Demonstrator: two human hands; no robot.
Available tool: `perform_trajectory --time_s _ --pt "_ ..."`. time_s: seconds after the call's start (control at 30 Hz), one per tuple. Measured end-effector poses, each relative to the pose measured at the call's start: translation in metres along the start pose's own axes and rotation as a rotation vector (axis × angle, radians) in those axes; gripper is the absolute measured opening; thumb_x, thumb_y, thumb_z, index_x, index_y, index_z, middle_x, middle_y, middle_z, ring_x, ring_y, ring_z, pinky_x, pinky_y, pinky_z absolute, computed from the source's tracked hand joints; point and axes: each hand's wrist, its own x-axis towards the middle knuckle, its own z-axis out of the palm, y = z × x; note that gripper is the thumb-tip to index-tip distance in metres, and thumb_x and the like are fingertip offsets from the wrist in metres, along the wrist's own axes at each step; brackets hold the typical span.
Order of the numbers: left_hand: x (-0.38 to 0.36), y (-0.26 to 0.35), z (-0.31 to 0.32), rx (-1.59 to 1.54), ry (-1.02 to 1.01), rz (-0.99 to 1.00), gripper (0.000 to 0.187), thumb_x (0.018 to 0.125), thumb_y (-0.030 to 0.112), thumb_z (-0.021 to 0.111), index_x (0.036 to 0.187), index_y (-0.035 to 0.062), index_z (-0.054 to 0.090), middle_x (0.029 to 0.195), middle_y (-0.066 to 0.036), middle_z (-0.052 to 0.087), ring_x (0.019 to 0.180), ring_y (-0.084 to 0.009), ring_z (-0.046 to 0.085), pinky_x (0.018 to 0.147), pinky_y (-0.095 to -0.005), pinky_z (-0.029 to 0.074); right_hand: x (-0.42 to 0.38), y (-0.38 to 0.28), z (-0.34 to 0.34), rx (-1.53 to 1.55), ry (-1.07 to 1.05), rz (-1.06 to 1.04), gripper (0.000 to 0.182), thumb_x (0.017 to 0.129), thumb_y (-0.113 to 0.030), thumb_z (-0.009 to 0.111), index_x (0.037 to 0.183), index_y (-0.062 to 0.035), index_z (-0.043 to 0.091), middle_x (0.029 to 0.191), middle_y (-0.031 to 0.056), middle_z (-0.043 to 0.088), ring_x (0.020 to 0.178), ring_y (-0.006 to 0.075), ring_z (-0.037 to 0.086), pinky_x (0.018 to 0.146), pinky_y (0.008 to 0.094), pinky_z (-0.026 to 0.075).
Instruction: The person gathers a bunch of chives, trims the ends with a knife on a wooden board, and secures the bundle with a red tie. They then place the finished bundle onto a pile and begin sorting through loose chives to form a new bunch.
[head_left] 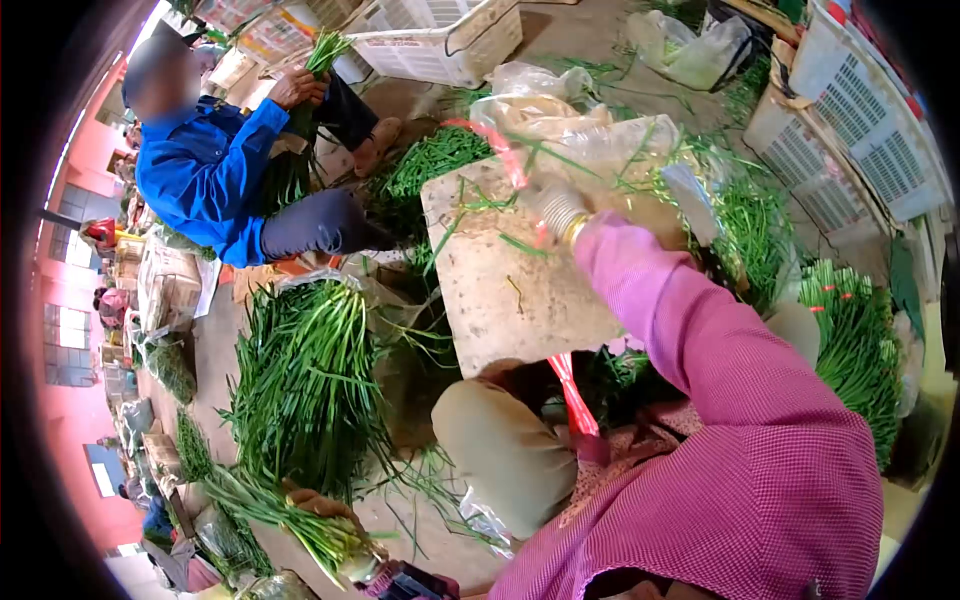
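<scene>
At the lower left, my left hand (335, 512) is closed round a bunch of long green stalks (270, 512), white ends toward me. My right hand (550, 205), in a pale glove and partly blurred, is over a worn board (520, 300). A red strip (500, 150) runs out from its closed fingers past the board's far edge. More red strips (570, 395) hang at the board's near edge. Loose green pieces lie on the board, and a metal blade (690, 200) is at its right side.
A large pile of green stalks (305, 380) stands left of the board. Tied bunches (850, 340) stand at right. A person in blue (210, 175) sits across at upper left, holding stalks. White crates (440, 50) stand behind, with others (870, 110) at upper right.
</scene>
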Motion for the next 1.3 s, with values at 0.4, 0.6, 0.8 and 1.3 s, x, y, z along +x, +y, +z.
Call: perform_trajectory --time_s 0.4,0.6,0.8,1.3 --pt "0.020 -0.012 0.030 -0.155 0.082 -0.127 0.029 0.098 0.027 0.052 0.122 0.0108 0.058 0.110 -0.008 0.060 0.099 -0.0234 0.059 0.086 -0.0385 0.050 0.127 -0.038 -0.058 1.296 0.184 0.068 0.022 0.097 -0.023 0.052 0.107 -0.0067 0.064 0.088 0.0118 0.068 0.065 0.0245 0.065 0.052 0.0369 0.055" --pt "0.021 -0.015 0.031 -0.439 -0.019 -0.289 0.026 0.097 0.024 0.054 0.117 0.0072 0.060 0.110 -0.012 0.058 0.103 -0.0247 0.058 0.085 -0.0343 0.051 0.116 0.002 0.007 -0.385 -0.593 -0.170 0.031 0.079 -0.033 0.066 0.092 -0.0052 0.070 0.081 0.0135 0.068 0.080 0.0230 0.065 0.073 0.0454 0.051" --pt "-0.004 0.019 0.023 -0.295 -0.121 -0.113 0.027 0.098 0.025 0.052 0.117 0.0084 0.061 0.108 -0.012 0.056 0.097 -0.0239 0.056 0.079 -0.0330 0.051 0.139 0.041 -0.047 -0.238 -0.119 0.145 0.023 0.081 -0.021 0.061 0.073 -0.0001 0.066 0.066 0.0156 0.066 0.049 0.0273 0.060 0.045 0.0387 0.047" --pt "-0.023 -0.027 0.098 0.235 -0.297 0.012 0.025 0.096 0.016 0.059 0.114 0.0024 0.049 0.106 -0.007 0.060 0.091 -0.0231 0.062 0.080 -0.0379 0.050 -0.017 0.147 -0.074 0.449 -0.183 0.467 0.031 0.094 -0.036 0.059 0.103 -0.0066 0.057 0.094 0.0136 0.062 0.079 0.0309 0.063 0.063 0.0498 0.057"
